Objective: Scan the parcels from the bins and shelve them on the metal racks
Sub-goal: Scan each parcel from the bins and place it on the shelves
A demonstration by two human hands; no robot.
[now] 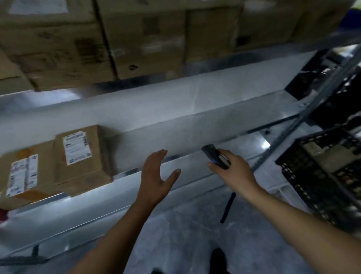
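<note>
My left hand (156, 177) empty, fingers spread, before grey metal rack shelf (175, 124) | my right hand (237, 171) grips small black handheld scanner (215, 158) | brown cardboard labelled parcels (81, 153) on shelf at left, more seemingly in black lattice crate (290, 165) | they look stiff, probably light: I would take opposite edges.

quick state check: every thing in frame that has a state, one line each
Left hand: open, fingers spread, holds nothing.
Right hand: grips the scanner.
Scanner: held, blue light on.
Labelled parcels: shelved at left, labels facing out.
Shelf: bare to the right of the parcels.
Crate: at right, holds parcels.
Upper boxes: packed side by side.
</note>
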